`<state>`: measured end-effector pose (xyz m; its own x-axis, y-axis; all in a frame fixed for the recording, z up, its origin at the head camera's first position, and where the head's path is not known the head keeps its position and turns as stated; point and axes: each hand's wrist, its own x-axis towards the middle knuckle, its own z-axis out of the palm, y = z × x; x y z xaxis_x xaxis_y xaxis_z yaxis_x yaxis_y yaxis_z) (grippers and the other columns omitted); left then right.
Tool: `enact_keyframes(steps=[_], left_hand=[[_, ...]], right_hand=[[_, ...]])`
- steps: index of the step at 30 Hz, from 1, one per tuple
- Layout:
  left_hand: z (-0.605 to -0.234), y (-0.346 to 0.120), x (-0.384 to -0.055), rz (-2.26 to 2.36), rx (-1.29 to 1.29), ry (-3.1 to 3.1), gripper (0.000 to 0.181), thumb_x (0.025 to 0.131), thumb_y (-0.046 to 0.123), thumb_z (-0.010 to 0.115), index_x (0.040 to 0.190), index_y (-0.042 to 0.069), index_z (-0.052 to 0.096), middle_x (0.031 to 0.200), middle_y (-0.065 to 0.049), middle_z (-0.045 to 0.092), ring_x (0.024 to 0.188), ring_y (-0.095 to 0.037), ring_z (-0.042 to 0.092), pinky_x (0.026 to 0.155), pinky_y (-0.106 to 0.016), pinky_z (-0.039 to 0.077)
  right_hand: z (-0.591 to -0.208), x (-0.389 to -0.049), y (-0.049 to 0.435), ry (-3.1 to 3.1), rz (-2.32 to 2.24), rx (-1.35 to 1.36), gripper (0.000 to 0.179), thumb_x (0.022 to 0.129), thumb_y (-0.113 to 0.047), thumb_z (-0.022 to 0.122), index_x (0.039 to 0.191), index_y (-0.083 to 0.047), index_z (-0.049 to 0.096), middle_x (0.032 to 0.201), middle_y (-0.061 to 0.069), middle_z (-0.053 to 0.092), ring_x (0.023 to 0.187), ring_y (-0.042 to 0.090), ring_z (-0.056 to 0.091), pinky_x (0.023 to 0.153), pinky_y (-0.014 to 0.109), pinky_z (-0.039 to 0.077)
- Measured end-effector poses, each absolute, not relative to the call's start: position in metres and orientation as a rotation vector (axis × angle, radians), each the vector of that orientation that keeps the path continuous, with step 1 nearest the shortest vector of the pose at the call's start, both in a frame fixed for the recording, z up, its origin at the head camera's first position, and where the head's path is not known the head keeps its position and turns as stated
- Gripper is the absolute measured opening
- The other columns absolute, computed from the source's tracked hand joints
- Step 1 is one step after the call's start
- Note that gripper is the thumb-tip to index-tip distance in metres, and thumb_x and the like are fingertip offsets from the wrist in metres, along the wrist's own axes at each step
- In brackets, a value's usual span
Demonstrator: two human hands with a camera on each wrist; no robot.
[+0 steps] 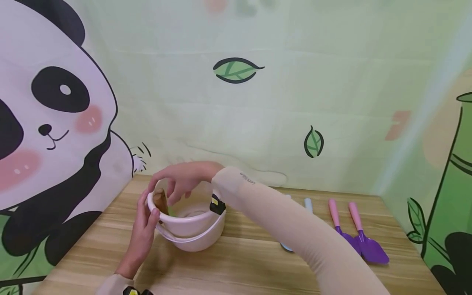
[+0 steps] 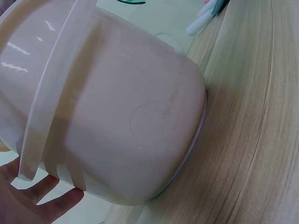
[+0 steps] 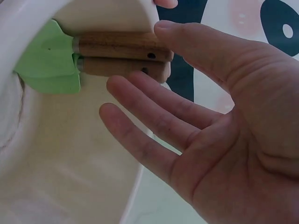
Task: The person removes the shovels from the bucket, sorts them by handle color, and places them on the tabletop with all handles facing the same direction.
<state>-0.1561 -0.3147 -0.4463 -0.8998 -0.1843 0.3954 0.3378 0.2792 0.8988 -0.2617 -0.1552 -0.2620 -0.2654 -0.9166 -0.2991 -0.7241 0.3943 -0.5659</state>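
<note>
A pale pink bucket (image 1: 197,241), its curved handle hanging over the near side, stands on the wooden table. My left hand (image 1: 143,225) grips its left rim; the left wrist view shows fingers (image 2: 65,203) against the outer wall below the rim. Two green shovels (image 3: 51,60) with wooden handles lean inside the bucket, handle ends at the rim. Over the bucket's mouth is my right hand (image 1: 184,178), its fingers spread and fairly straight around the handle ends. In the right wrist view the thumb (image 3: 201,44) is beside the upper handle; no firm hold shows.
To the right lie two purple shovels (image 1: 372,250) with pink handles. Light-blue tools (image 1: 308,205) are partly hidden behind my right sleeve (image 1: 295,225). A printed panda backdrop (image 1: 276,106) rises behind the wooden table (image 1: 236,270).
</note>
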Motion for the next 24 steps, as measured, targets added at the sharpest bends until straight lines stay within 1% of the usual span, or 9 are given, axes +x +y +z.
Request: enact_keyframes(steps=[4,9,13,17,20,24], left_hand=[[-0.446,-0.315,-0.156,-1.662,-0.141,-2.130,0.061,0.111,0.023,0.041,0.164,0.032,0.013,0.170,-0.002,0.016,0.153,-0.033,0.021,0.105,-0.012,0.033],[-0.447,-0.315,-0.156,-1.671,-0.140,-2.123,0.060,0.111,0.023,0.041,0.164,0.031,0.013,0.170,-0.002,0.015,0.154,-0.033,0.020,0.104,-0.011,0.033],[-0.446,-0.315,-0.156,-1.682,-0.141,-2.124,0.060,0.111,0.023,0.040,0.164,0.028,0.012,0.170,-0.005,0.015,0.153,-0.035,0.020,0.103,-0.011,0.034],[-0.446,-0.315,-0.156,-1.684,-0.138,-2.123,0.060,0.111,0.023,0.040,0.164,0.028,0.012,0.170,-0.005,0.015,0.153,-0.035,0.021,0.103,-0.010,0.034],[-0.446,-0.315,-0.156,-1.671,-0.138,-2.125,0.060,0.111,0.023,0.040,0.164,0.029,0.012,0.170,-0.004,0.016,0.153,-0.034,0.021,0.104,-0.010,0.033],[-0.446,-0.315,-0.155,-1.655,-0.139,-2.129,0.060,0.111,0.022,0.040,0.164,0.029,0.013,0.169,-0.004,0.017,0.153,-0.034,0.022,0.104,-0.010,0.033]], right_hand=[[-0.264,-0.260,-0.160,2.055,-0.404,-1.398,0.051,0.095,-0.010,0.073,0.140,-0.026,0.055,0.112,0.001,0.068,0.095,0.010,0.066,0.079,0.037,0.060],[-0.269,-0.258,-0.165,2.074,-0.406,-1.400,0.047,0.095,-0.010,0.074,0.136,-0.025,0.058,0.109,0.003,0.066,0.091,0.013,0.067,0.077,0.035,0.060],[-0.272,-0.256,-0.168,2.097,-0.390,-1.389,0.041,0.094,-0.011,0.074,0.130,-0.024,0.060,0.113,0.000,0.063,0.096,0.013,0.066,0.076,0.033,0.060],[-0.274,-0.254,-0.170,2.120,-0.364,-1.405,0.036,0.094,-0.012,0.075,0.126,-0.024,0.062,0.115,0.000,0.061,0.099,0.012,0.064,0.074,0.031,0.060],[-0.275,-0.254,-0.172,2.137,-0.347,-1.428,0.033,0.093,-0.012,0.075,0.122,-0.024,0.064,0.112,-0.001,0.061,0.095,0.012,0.064,0.073,0.030,0.060],[-0.277,-0.252,-0.174,2.148,-0.346,-1.455,0.029,0.093,-0.009,0.074,0.118,-0.021,0.065,0.103,0.000,0.063,0.084,0.011,0.061,0.071,0.029,0.059]])
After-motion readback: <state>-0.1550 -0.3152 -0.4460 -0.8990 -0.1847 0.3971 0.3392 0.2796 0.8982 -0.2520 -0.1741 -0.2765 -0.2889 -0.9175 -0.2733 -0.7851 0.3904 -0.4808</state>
